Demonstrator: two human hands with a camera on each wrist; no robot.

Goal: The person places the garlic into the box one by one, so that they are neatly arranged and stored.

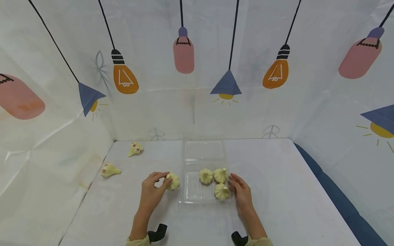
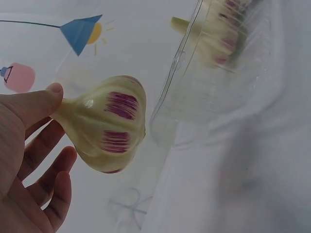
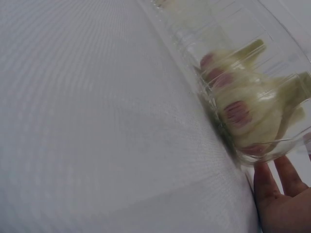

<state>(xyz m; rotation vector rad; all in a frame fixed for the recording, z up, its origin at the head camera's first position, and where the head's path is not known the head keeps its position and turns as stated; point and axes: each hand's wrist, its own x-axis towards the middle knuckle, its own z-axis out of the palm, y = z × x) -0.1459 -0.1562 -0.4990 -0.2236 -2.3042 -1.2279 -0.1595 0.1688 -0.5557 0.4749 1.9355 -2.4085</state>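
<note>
The work is judged to be about half done: three pale garlic bulbs (image 1: pixel 220 175) have been placed in the near half of a clear container (image 1: pixel 192 191), grouped toward its right side, while its far half (image 1: pixel 204 150) is laid open. A fourth bulb (image 1: pixel 173 181) is held just beyond the container's left edge, and two loose bulbs, one farther off (image 1: pixel 135 149) and one nearer (image 1: pixel 110 169), are left lying well apart from it on the left of the white table (image 1: pixel 292 205). By the left hand (image 1: pixel 152 191), the fourth bulb is pinched at its stalk between thumb and fingers, the remaining fingers being loosely bent with gaps between them. By the right hand (image 1: pixel 243 196) nothing is gripped; its fingers are extended, slightly parted, beside the container's right wall, which seems to be touched by the fingertips. The bulbs are rounded and lobed, tapered to a short stalk, and marked on the base with streaky purple patches; by their smooth sheen, moulded, painted models are suggested. The container is thin, glossy, transparent plastic, ribbed and round-cornered, through which the bulbs can be seen.
</note>
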